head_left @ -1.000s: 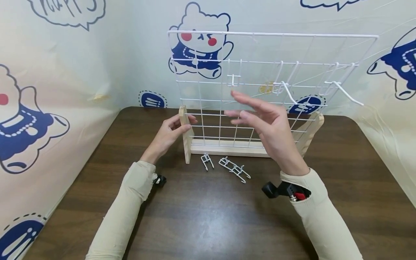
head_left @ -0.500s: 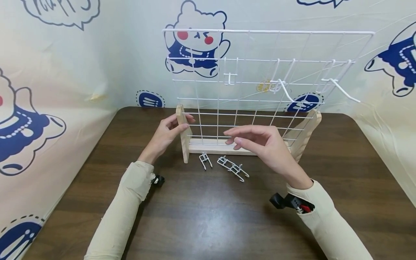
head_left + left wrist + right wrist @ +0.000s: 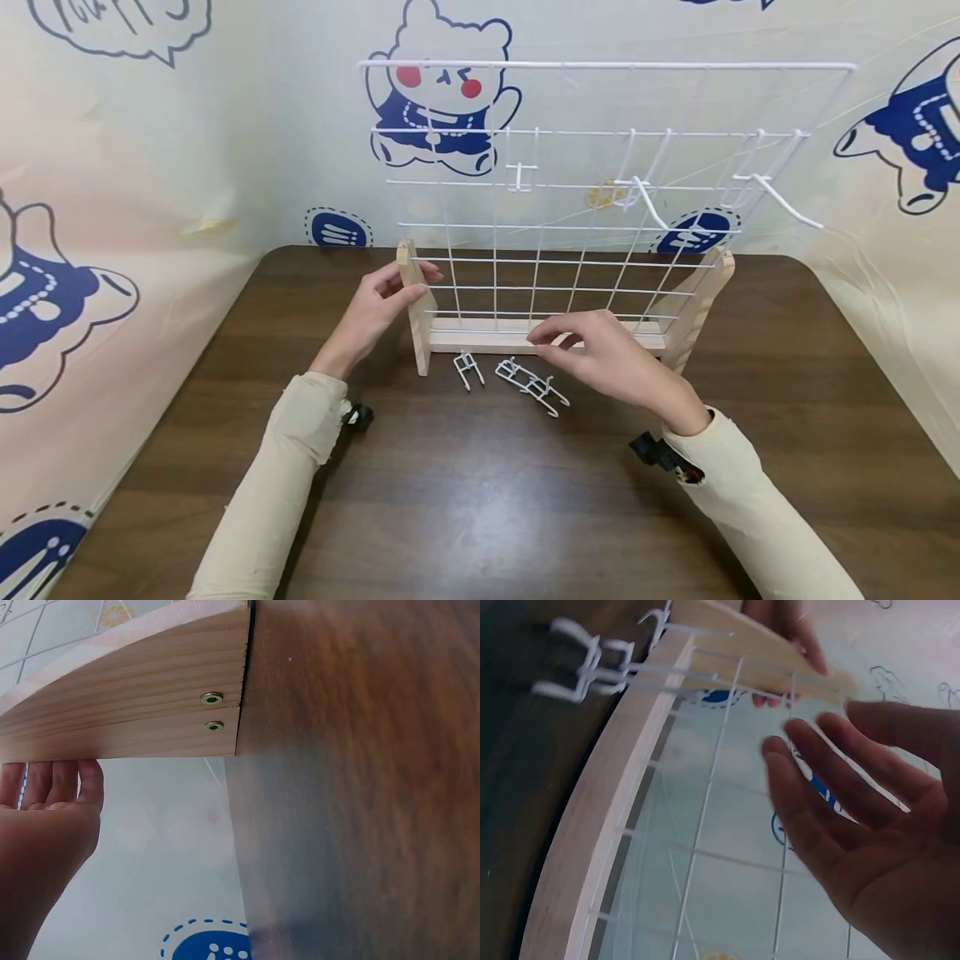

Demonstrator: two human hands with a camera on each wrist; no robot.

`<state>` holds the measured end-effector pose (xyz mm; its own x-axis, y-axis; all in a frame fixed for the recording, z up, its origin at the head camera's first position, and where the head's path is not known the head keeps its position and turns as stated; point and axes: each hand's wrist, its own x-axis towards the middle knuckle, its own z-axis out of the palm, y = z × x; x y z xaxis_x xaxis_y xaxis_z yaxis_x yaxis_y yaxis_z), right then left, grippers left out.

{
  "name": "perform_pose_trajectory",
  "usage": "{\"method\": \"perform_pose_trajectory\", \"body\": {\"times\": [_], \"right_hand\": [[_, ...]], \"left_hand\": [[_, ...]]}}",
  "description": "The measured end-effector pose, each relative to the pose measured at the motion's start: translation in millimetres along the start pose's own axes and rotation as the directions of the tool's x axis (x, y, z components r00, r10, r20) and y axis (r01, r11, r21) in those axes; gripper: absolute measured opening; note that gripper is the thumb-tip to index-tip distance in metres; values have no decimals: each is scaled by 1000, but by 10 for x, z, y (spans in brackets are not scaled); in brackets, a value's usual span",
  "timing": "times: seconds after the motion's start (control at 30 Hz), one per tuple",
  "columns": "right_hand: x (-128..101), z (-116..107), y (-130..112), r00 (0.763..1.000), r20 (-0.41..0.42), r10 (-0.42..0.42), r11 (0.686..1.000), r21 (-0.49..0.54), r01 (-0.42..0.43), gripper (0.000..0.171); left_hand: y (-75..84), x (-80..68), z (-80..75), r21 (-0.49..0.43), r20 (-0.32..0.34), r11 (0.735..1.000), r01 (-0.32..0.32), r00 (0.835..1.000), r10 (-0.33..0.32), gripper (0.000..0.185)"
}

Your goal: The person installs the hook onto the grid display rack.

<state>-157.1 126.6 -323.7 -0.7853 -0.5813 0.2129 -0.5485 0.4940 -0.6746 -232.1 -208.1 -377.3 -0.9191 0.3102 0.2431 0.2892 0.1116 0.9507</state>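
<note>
My left hand (image 3: pixel 375 304) grips the left wooden side panel (image 3: pixel 415 321) of a white wire grid rack (image 3: pixel 480 287), thumb in front. In the left wrist view the fingers (image 3: pixel 90 780) of that hand bend round the panel's edge. My right hand (image 3: pixel 600 358), fingers loosely bent, hovers before the rack's lower right part and holds nothing; the right wrist view shows its palm (image 3: pixel 885 855) bare. Left of it on the table lie overlapping white wire hooks (image 3: pixel 534 386) and one separate hook (image 3: pixel 465 362).
Three white hooks hang on the grid: one left of centre (image 3: pixel 519 169), one in the middle (image 3: pixel 649 202) and one at the right (image 3: pixel 783 201), the latter two jutting forward. A wooden base bar (image 3: pixel 480 340) joins both side panels. Patterned sheeting (image 3: pixel 247 150) surrounds the brown table (image 3: pixel 450 500).
My right hand has come down from in front of the hung hooks to near the hooks on the table, its fingers bending more. The left hand keeps its grip on the side panel.
</note>
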Motion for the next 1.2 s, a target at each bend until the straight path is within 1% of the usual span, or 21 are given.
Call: {"method": "perform_pose_trajectory", "body": {"times": [0.13, 0.3, 0.43, 0.53, 0.6, 0.73, 0.9, 1.07, 1.2], "right_hand": [[12, 8, 62, 995, 103, 8, 998, -61, -2, 18], [21, 39, 130, 982, 190, -1, 994, -104, 22, 21], [19, 79, 165, 962, 270, 30, 993, -121, 3, 26], [7, 109, 190, 947, 316, 55, 990, -143, -10, 25], [1, 128, 215, 942, 331, 53, 986, -168, 4, 22], [-2, 148, 250, 940, 340, 34, 979, -201, 37, 19], [-5, 152, 271, 927, 375, 7, 989, -142, 49, 10], [-12, 155, 235, 912, 411, -12, 994, -97, 57, 13], [-17, 157, 194, 912, 410, -5, 994, -101, 51, 17]], "left_hand": [[-6, -1, -6, 14, -4, 1000, 10, 1000, -10, 36], [-3, 0, -16, 17, -8, 1000, 11, 1000, -11, 36], [-1, -5, -24, 21, -7, 1000, 17, 1000, -17, 35], [1, -12, -28, 29, -3, 999, 26, 1000, -26, 35], [-1, -10, -28, 30, 0, 999, 27, 1000, -27, 35], [1, 5, -19, 30, 4, 999, 19, 1000, -19, 35], [-2, 20, -9, 29, 7, 999, 16, 1000, -16, 35], [-3, 14, -13, 28, 4, 999, 19, 1000, -19, 35], [-12, 3, -25, 29, 2, 999, 21, 1000, -22, 35]]}}
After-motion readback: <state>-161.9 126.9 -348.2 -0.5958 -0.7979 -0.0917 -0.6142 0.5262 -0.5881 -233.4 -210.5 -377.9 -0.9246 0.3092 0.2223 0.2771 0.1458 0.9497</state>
